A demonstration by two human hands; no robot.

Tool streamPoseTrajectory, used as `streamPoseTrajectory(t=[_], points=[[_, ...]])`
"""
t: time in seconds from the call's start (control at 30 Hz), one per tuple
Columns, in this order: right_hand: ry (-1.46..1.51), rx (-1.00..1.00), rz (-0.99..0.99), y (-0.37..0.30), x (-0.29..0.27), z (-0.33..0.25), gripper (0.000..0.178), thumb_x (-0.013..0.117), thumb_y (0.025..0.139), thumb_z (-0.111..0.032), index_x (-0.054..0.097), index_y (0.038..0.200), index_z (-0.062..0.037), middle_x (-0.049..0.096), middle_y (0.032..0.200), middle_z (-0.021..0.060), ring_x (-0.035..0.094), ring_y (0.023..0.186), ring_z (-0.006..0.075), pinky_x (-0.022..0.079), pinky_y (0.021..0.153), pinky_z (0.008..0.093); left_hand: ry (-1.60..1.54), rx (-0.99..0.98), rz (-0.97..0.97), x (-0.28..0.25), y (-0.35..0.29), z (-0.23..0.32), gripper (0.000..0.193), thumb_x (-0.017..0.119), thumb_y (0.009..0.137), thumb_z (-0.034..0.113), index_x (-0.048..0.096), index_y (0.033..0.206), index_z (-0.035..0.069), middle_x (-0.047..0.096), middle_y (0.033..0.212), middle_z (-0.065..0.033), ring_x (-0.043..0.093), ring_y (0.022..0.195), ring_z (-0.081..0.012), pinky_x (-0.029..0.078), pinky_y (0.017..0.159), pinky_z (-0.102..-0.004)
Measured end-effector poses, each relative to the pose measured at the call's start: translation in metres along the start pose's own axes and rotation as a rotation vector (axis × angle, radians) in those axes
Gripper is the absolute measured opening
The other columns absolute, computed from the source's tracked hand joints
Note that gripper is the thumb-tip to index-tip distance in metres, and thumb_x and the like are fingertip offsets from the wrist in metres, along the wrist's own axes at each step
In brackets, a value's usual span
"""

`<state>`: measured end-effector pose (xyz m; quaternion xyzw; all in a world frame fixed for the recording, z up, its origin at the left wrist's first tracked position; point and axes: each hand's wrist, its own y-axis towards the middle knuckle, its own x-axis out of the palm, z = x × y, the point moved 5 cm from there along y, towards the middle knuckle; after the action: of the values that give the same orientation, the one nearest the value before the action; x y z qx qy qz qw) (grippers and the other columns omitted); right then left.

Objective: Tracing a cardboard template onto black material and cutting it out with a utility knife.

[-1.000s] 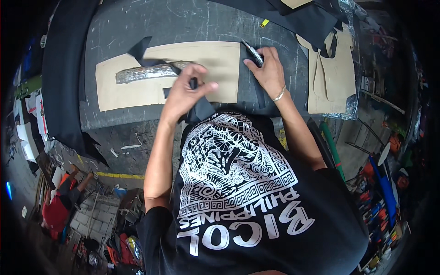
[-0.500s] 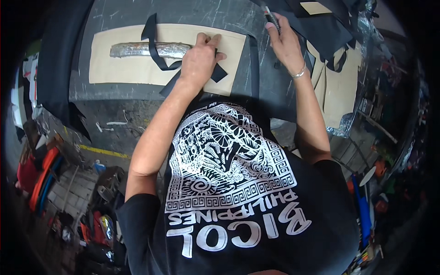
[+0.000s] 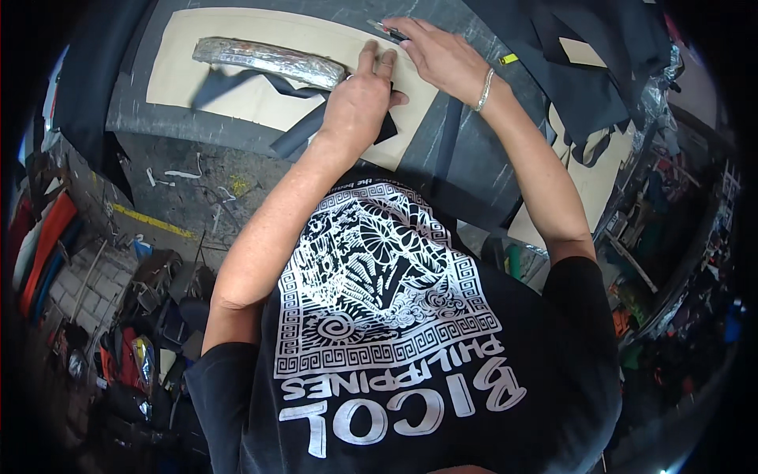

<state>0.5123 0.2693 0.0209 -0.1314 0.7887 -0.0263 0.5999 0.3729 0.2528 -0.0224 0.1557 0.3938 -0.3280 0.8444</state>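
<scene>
My left hand (image 3: 357, 103) presses down on a beige paper sheet (image 3: 178, 71), its index and middle fingers stretched out toward the sheet's far edge and its thumb apart. Under and around that hand lie dark fabric strips (image 3: 296, 134), partly hidden by it. A long bar wrapped in shiny silver tape (image 3: 268, 59) rests on the sheet, with one end touching my left hand. My right hand (image 3: 446, 59) is closed around a slim cutter knife (image 3: 388, 30), its metal tip pointing left by the sheet's far edge, just beyond my left fingertips.
A scratched dark worktable (image 3: 466, 154) carries the sheet. Black fabric (image 3: 545, 79) and more beige sheets (image 3: 580, 174) are piled at the right. A small yellow piece (image 3: 508, 59) lies near my right wrist. Dark cloth (image 3: 91, 87) hangs over the left end; assorted items crowd the floor.
My right hand has swung left with the knife, from beside the sheet to its far edge. A dark strip that crossed the silver bar now lies below it. My left hand still presses the sheet.
</scene>
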Motion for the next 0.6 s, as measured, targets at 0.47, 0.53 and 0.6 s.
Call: streamPoseTrajectory(t=[0.47,0.53,0.6], points=[[-0.092,-0.098,-0.050,0.0123,0.0056,-0.0056,0.039,0.050,0.102,-0.017,0.051,0.141,-0.0201,0.061,0.131,0.0111,0.064,0.110,0.0344,0.053,0.092,0.0464,-0.078,-0.122,-0.028,0.0007,-0.0034,-0.0027,0.076,0.073,0.087,0.038,0.041,0.144,-0.001,0.034,0.154,-0.0288,0.067,0.105,-0.0420,0.060,0.080,-0.0440],[-0.087,-0.120,-0.047,0.0123,0.0052,-0.0042,0.039,0.050,0.102,-0.017,0.050,0.141,-0.0200,0.061,0.131,0.0112,0.064,0.110,0.0343,0.053,0.092,0.0465,-0.033,-0.122,-0.036,0.0015,-0.0036,-0.0007,0.076,0.073,0.086,0.038,0.041,0.143,-0.002,0.035,0.153,-0.0290,0.067,0.104,-0.0418,0.060,0.080,-0.0436],[-0.080,-0.141,-0.042,0.0123,0.0009,-0.0072,0.040,0.050,0.102,-0.017,0.050,0.142,-0.0200,0.061,0.131,0.0114,0.065,0.109,0.0342,0.054,0.091,0.0465,-0.036,-0.122,-0.032,0.0006,-0.0026,0.0005,0.077,0.073,0.087,0.038,0.041,0.143,-0.002,0.036,0.152,-0.0291,0.068,0.104,-0.0416,0.060,0.080,-0.0432]])
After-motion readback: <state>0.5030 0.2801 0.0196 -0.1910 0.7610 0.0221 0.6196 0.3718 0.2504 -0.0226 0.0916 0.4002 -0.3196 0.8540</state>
